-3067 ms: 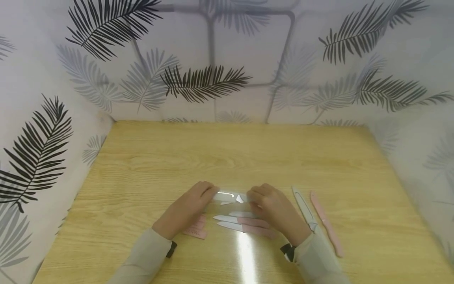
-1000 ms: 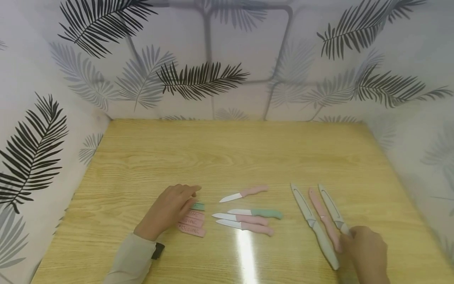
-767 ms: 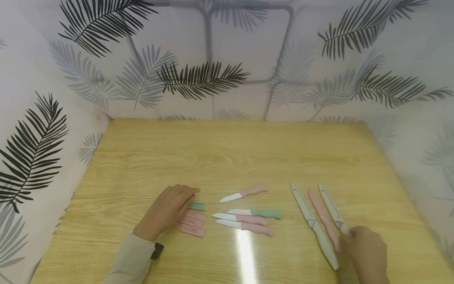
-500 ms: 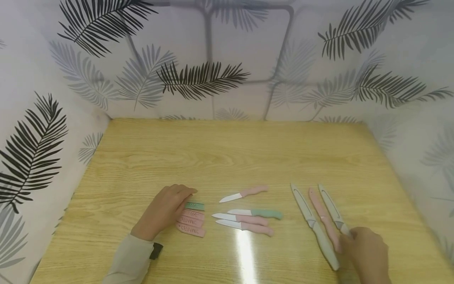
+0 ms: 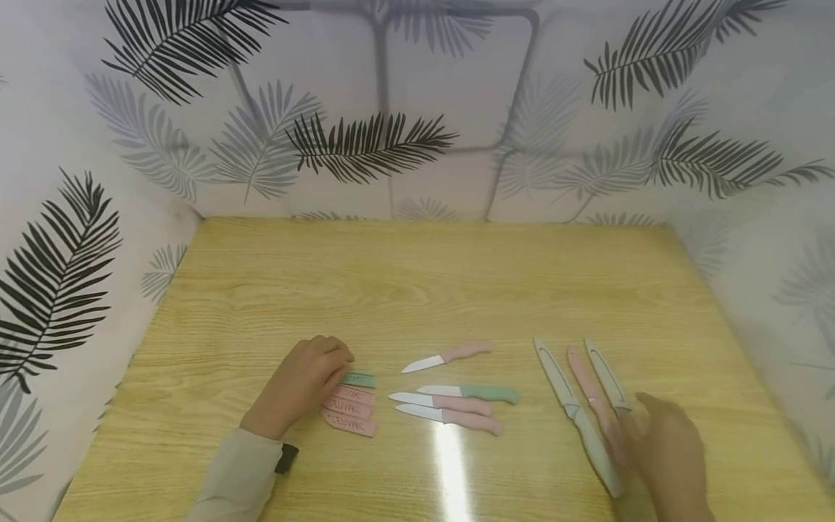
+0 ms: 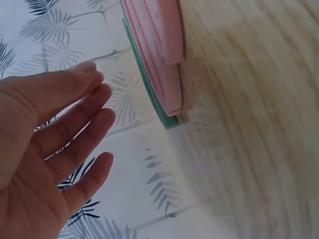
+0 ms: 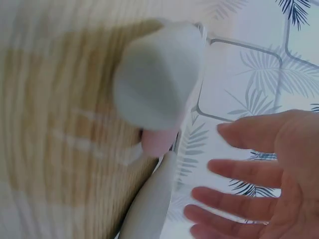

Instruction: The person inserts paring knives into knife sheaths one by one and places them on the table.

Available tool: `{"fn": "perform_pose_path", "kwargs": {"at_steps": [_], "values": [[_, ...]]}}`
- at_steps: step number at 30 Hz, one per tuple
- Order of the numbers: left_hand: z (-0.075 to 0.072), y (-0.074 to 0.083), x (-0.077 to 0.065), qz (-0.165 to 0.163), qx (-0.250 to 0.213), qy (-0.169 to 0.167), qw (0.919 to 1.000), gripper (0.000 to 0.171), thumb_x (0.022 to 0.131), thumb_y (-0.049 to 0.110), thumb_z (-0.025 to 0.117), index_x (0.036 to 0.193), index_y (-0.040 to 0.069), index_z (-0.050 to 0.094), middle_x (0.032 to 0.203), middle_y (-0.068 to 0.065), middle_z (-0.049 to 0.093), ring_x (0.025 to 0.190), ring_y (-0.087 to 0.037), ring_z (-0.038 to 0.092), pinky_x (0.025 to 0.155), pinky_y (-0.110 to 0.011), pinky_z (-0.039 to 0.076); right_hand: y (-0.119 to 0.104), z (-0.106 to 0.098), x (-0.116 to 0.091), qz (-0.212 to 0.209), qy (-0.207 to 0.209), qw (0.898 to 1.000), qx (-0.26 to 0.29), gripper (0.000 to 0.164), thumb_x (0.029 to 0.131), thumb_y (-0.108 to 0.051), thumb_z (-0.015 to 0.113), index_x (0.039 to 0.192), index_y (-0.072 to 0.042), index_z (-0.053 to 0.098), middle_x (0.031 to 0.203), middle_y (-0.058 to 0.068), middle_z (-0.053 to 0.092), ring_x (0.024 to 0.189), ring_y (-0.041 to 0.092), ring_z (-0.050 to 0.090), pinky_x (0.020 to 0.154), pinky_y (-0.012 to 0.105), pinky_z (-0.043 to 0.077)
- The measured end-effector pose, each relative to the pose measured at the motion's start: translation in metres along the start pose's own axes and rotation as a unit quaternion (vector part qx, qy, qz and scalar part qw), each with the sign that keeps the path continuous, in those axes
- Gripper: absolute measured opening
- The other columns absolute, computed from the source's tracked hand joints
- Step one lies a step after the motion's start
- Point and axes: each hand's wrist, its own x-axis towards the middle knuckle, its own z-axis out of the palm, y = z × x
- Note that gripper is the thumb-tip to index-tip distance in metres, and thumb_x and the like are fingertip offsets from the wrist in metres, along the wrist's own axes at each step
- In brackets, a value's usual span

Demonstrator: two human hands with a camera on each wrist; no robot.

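Note:
My left hand (image 5: 300,388) hovers by a row of small sheaths, its fingers loosely bent and apart from them in the left wrist view. The row has a green sheath (image 5: 360,380) at the far end and several pink sheaths (image 5: 352,422) nearer. At the right, my right hand (image 5: 672,449) has its fingers spread beside the handle of a pale grey-green sheathed knife (image 5: 607,373). Its handle (image 7: 154,74) shows apart from the fingers in the right wrist view. Left of it lie a long pink knife (image 5: 587,380) and another grey-green sheathed knife (image 5: 587,428).
Between the hands lie bare-bladed paring knives, blades pointing left: a pink-handled knife (image 5: 466,351) farthest off, a green-handled knife (image 5: 489,392), and two more pink-handled ones nearer. The wooden table (image 5: 417,283) ends at a leaf-patterned backdrop (image 5: 443,87).
Three seconds ago both hands held a sheathed knife at the middle. It was laid at the right of the row, and the right hand has let go. The left hand drew back slightly.

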Motion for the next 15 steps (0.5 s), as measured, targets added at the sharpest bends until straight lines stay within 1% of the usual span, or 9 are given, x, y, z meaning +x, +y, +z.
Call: {"fn": "perform_pose_path", "kwargs": {"at_steps": [2, 3, 4, 6, 7, 9, 11, 13, 15], "values": [[0.001, 0.000, 0.001, 0.000, 0.013, -0.006, 0.9999, 0.007, 0.085, 0.009, 0.072, 0.092, 0.007, 0.072, 0.098, -0.005, 0.068, 0.090, -0.022, 0.062, 0.077, -0.038, 0.052, -0.005, 0.002, 0.001, -0.045, 0.018, 0.999, 0.007, 0.036, 0.088, -0.015, 0.066, 0.112, 0.012, 0.061, 0.112, 0.038, 0.057, 0.103, 0.056, 0.051, 0.089, 0.066, 0.041], [0.002, 0.000, 0.002, 0.003, 0.021, -0.008, 0.9997, 0.006, 0.084, 0.009, 0.073, 0.089, 0.007, 0.072, 0.097, -0.005, 0.068, 0.089, -0.023, 0.062, 0.077, -0.039, 0.052, -0.010, 0.002, 0.002, -0.057, 0.014, 0.998, 0.019, 0.037, 0.090, -0.020, 0.065, 0.111, 0.011, 0.062, 0.112, 0.036, 0.058, 0.104, 0.055, 0.052, 0.090, 0.066, 0.041], [0.003, 0.000, 0.002, 0.005, 0.027, -0.010, 0.9996, 0.006, 0.082, 0.009, 0.074, 0.088, 0.007, 0.071, 0.096, -0.005, 0.067, 0.089, -0.023, 0.062, 0.077, -0.039, 0.052, -0.015, 0.002, 0.003, -0.075, 0.012, 0.997, 0.031, 0.035, 0.092, -0.020, 0.063, 0.110, 0.010, 0.063, 0.110, 0.035, 0.060, 0.104, 0.054, 0.053, 0.089, 0.066, 0.042], [0.006, 0.001, 0.003, 0.007, 0.041, -0.015, 0.9990, 0.008, 0.080, 0.009, 0.076, 0.086, 0.008, 0.071, 0.095, -0.005, 0.067, 0.087, -0.023, 0.062, 0.078, -0.040, 0.053, -0.025, 0.004, 0.002, -0.121, 0.010, 0.992, 0.043, 0.033, 0.092, -0.019, 0.063, 0.107, 0.011, 0.065, 0.107, 0.032, 0.063, 0.102, 0.052, 0.056, 0.088, 0.064, 0.044], [0.008, 0.001, 0.004, 0.010, 0.042, -0.015, 0.9989, 0.009, 0.079, 0.009, 0.077, 0.085, 0.008, 0.070, 0.094, -0.005, 0.067, 0.087, -0.023, 0.062, 0.078, -0.040, 0.053, -0.030, 0.005, 0.002, -0.133, 0.003, 0.990, 0.049, 0.034, 0.093, -0.020, 0.063, 0.108, 0.010, 0.065, 0.108, 0.031, 0.063, 0.103, 0.051, 0.057, 0.088, 0.064, 0.045], [0.010, 0.002, 0.005, 0.013, 0.046, -0.020, 0.9987, 0.009, 0.079, 0.010, 0.077, 0.084, 0.009, 0.070, 0.094, -0.004, 0.067, 0.086, -0.022, 0.062, 0.079, -0.040, 0.052, -0.039, 0.006, -0.001, -0.139, -0.015, 0.988, 0.068, 0.031, 0.094, -0.017, 0.062, 0.110, 0.008, 0.065, 0.111, 0.029, 0.063, 0.105, 0.049, 0.057, 0.088, 0.064, 0.045], [0.011, 0.004, 0.007, 0.014, 0.054, -0.030, 0.9980, 0.011, 0.078, 0.012, 0.078, 0.086, 0.008, 0.071, 0.095, -0.004, 0.067, 0.086, -0.022, 0.062, 0.079, -0.040, 0.052, -0.044, 0.011, -0.004, -0.155, -0.015, 0.985, 0.068, 0.028, 0.090, -0.012, 0.066, 0.111, 0.005, 0.064, 0.112, 0.026, 0.063, 0.105, 0.047, 0.056, 0.088, 0.063, 0.046], [0.012, 0.004, 0.008, 0.014, 0.062, -0.039, 0.9972, 0.014, 0.077, 0.013, 0.079, 0.087, 0.009, 0.071, 0.095, -0.004, 0.067, 0.086, -0.021, 0.062, 0.079, -0.039, 0.052, -0.049, 0.013, -0.007, -0.152, -0.022, 0.985, 0.080, 0.028, 0.088, -0.012, 0.068, 0.113, 0.002, 0.065, 0.116, 0.024, 0.062, 0.108, 0.046, 0.055, 0.088, 0.064, 0.045], [0.012, 0.005, 0.008, 0.012, 0.077, -0.049, 0.9958, 0.015, 0.076, 0.015, 0.080, 0.087, 0.009, 0.071, 0.095, -0.003, 0.068, 0.085, -0.020, 0.063, 0.078, -0.038, 0.052, -0.052, 0.016, -0.008, -0.167, -0.016, 0.982, 0.081, 0.027, 0.086, -0.011, 0.070, 0.111, 0.000, 0.066, 0.115, 0.022, 0.062, 0.108, 0.044, 0.055, 0.086, 0.063, 0.046]]}}
